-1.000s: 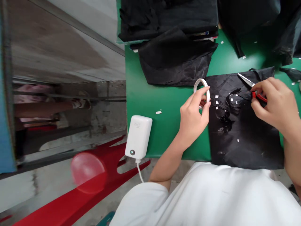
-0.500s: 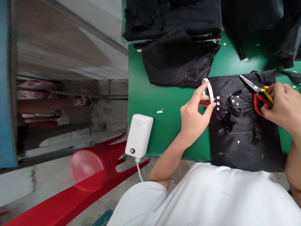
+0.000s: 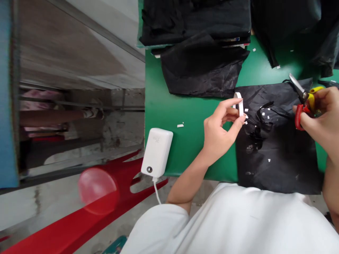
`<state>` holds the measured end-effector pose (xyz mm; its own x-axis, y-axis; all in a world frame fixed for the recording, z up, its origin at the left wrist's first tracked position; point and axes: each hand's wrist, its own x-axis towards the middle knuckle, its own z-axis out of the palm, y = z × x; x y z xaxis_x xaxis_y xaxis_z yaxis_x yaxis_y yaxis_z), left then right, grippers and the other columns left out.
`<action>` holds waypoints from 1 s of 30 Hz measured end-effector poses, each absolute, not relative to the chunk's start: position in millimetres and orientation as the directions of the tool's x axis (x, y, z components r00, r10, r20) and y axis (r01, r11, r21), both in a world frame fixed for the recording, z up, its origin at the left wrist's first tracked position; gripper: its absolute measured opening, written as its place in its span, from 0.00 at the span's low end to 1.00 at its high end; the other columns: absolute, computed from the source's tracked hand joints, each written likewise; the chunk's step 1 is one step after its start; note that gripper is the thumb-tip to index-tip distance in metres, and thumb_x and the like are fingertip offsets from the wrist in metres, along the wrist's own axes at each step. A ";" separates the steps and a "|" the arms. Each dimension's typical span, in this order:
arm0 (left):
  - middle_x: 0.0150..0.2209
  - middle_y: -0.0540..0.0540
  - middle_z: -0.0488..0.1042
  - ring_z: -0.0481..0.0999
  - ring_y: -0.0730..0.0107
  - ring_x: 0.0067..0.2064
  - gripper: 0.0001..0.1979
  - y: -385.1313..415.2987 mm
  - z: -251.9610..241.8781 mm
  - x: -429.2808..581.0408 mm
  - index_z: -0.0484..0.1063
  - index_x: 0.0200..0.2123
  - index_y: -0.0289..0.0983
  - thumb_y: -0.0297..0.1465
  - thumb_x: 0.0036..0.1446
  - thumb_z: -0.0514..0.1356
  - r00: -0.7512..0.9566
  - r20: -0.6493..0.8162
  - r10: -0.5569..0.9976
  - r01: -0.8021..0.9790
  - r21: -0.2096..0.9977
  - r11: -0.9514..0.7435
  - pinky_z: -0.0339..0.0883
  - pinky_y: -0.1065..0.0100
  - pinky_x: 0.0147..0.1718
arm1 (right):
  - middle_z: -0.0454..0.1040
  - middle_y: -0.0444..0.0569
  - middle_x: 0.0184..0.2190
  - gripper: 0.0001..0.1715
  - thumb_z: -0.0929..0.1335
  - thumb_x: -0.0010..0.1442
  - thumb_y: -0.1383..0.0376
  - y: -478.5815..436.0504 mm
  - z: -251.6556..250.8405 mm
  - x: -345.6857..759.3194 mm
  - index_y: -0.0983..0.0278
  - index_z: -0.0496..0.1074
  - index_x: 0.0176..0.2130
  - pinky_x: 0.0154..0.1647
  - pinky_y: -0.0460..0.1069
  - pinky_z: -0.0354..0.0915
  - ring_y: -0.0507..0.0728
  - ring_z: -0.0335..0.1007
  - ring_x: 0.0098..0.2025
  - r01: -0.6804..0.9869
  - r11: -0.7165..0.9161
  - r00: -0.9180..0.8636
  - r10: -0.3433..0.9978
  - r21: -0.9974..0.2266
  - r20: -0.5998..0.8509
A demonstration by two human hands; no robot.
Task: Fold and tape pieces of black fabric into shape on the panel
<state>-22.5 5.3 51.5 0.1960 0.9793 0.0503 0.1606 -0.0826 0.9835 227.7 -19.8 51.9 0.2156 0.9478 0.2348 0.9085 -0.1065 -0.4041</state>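
Note:
Between the thumb and fingers of my left hand is a white ring-shaped roll of narrow tape, held at the left edge of a black fabric piece. My right hand grips scissors by their red and yellow handles. The blades point up and to the left, above the upper right part of the fabric. Thin black straps lie bunched on the fabric, with several small white scraps around them.
On the green table a white power bank with a cable lies at the left edge. Black fabric stacks and a loose black piece lie at the back. A red chair stands lower left. A person's leg shows farther left.
My right hand has moved right with the scissors, whose blades have turned more upright. In my left hand the white roll has tilted and shifted slightly right and down.

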 end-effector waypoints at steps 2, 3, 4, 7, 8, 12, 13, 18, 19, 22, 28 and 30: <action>0.33 0.51 0.77 0.78 0.76 0.32 0.15 5.0 52.8 -22.3 0.70 0.48 0.40 0.29 0.56 0.63 0.220 0.053 0.974 0.118 0.990 -0.081 0.76 0.72 0.37 | 0.73 0.44 0.29 0.19 0.73 0.44 0.60 -21.9 52.0 223.1 0.60 0.65 0.35 0.27 0.47 0.63 0.52 0.68 0.27 0.848 -0.014 0.159 0.960 -0.529 0.230; 0.32 0.51 0.77 0.78 0.77 0.32 0.15 4.8 53.5 -22.3 0.69 0.48 0.40 0.29 0.56 0.63 0.234 0.054 0.971 0.093 0.993 -0.078 0.76 0.73 0.36 | 0.73 0.44 0.29 0.20 0.73 0.45 0.58 -23.1 52.3 220.2 0.60 0.64 0.35 0.26 0.46 0.63 0.52 0.67 0.27 0.831 0.022 0.120 0.969 -0.555 0.218; 0.32 0.51 0.77 0.77 0.77 0.31 0.15 4.5 54.2 -22.2 0.69 0.48 0.40 0.29 0.56 0.63 0.247 0.055 0.967 0.069 0.995 -0.074 0.76 0.73 0.35 | 0.72 0.44 0.29 0.21 0.73 0.46 0.56 -24.1 52.6 217.1 0.60 0.64 0.35 0.25 0.46 0.63 0.52 0.67 0.26 0.828 0.051 0.080 0.975 -0.559 0.208; 0.33 0.51 0.77 0.77 0.77 0.31 0.15 3.6 55.4 -22.4 0.69 0.47 0.40 0.30 0.56 0.63 0.266 0.047 0.963 0.028 0.998 -0.057 0.76 0.74 0.34 | 0.73 0.45 0.30 0.21 0.72 0.49 0.54 -25.9 54.0 208.5 0.60 0.63 0.37 0.25 0.46 0.63 0.52 0.68 0.26 0.856 0.121 -0.023 0.980 -0.502 0.197; 0.33 0.51 0.77 0.77 0.77 0.31 0.15 3.3 55.5 -22.4 0.69 0.47 0.41 0.30 0.56 0.63 0.266 0.045 0.963 0.024 0.998 -0.053 0.76 0.74 0.34 | 0.73 0.46 0.30 0.20 0.72 0.50 0.53 -26.0 54.4 206.4 0.60 0.63 0.37 0.25 0.46 0.62 0.52 0.68 0.27 0.874 0.148 -0.055 0.977 -0.464 0.208; 0.32 0.52 0.76 0.77 0.77 0.31 0.16 3.4 54.6 -22.6 0.70 0.47 0.41 0.27 0.54 0.64 0.269 0.046 0.962 0.015 0.999 -0.052 0.75 0.74 0.34 | 0.73 0.50 0.32 0.27 0.72 0.50 0.47 -25.5 54.3 203.6 0.62 0.63 0.40 0.26 0.48 0.62 0.56 0.71 0.30 0.896 0.246 -0.155 0.953 -0.371 0.259; 0.32 0.52 0.76 0.77 0.77 0.30 0.16 3.5 54.2 -22.6 0.70 0.47 0.41 0.27 0.54 0.64 0.272 0.048 0.961 0.009 0.999 -0.053 0.75 0.74 0.34 | 0.73 0.50 0.32 0.29 0.72 0.50 0.46 -25.3 53.9 204.0 0.62 0.63 0.40 0.26 0.48 0.62 0.56 0.71 0.31 0.893 0.263 -0.167 0.947 -0.364 0.274; 0.33 0.52 0.76 0.77 0.77 0.31 0.16 3.0 54.2 -23.0 0.70 0.47 0.41 0.27 0.54 0.64 0.282 0.045 0.958 0.014 0.999 -0.051 0.75 0.74 0.33 | 0.74 0.51 0.31 0.24 0.71 0.52 0.50 -25.1 52.5 206.0 0.62 0.63 0.40 0.29 0.49 0.64 0.58 0.72 0.33 0.924 0.313 -0.229 0.913 -0.220 0.338; 0.32 0.51 0.76 0.77 0.76 0.31 0.16 2.7 54.4 -23.1 0.70 0.47 0.41 0.28 0.54 0.64 0.286 0.045 0.957 0.022 0.998 -0.053 0.75 0.74 0.33 | 0.74 0.51 0.32 0.22 0.71 0.53 0.53 -25.1 52.5 206.2 0.62 0.64 0.40 0.30 0.50 0.65 0.59 0.72 0.33 0.927 0.319 -0.240 0.908 -0.196 0.344; 0.32 0.51 0.77 0.77 0.76 0.31 0.15 1.9 54.7 -23.4 0.71 0.46 0.41 0.28 0.54 0.63 0.306 0.054 0.951 0.033 0.997 -0.067 0.75 0.73 0.34 | 0.75 0.51 0.31 0.18 0.71 0.52 0.59 -25.0 52.4 207.1 0.62 0.65 0.40 0.31 0.49 0.64 0.58 0.71 0.33 0.922 0.341 -0.259 0.894 -0.182 0.365; 0.32 0.52 0.76 0.76 0.78 0.30 0.14 1.5 52.8 -23.1 0.72 0.46 0.39 0.25 0.54 0.63 0.321 0.109 0.941 0.036 0.991 -0.127 0.74 0.74 0.35 | 0.72 0.45 0.25 0.11 0.70 0.53 0.63 -23.8 50.2 210.5 0.62 0.66 0.37 0.29 0.48 0.62 0.55 0.67 0.29 0.917 0.371 -0.284 0.862 -0.143 0.419; 0.32 0.52 0.76 0.76 0.78 0.30 0.14 1.5 52.4 -22.9 0.72 0.45 0.39 0.25 0.54 0.63 0.318 0.123 0.940 0.050 0.988 -0.146 0.75 0.74 0.35 | 0.71 0.44 0.24 0.09 0.69 0.54 0.63 -23.3 49.7 210.8 0.62 0.67 0.36 0.28 0.47 0.61 0.54 0.67 0.28 0.918 0.377 -0.288 0.847 -0.123 0.448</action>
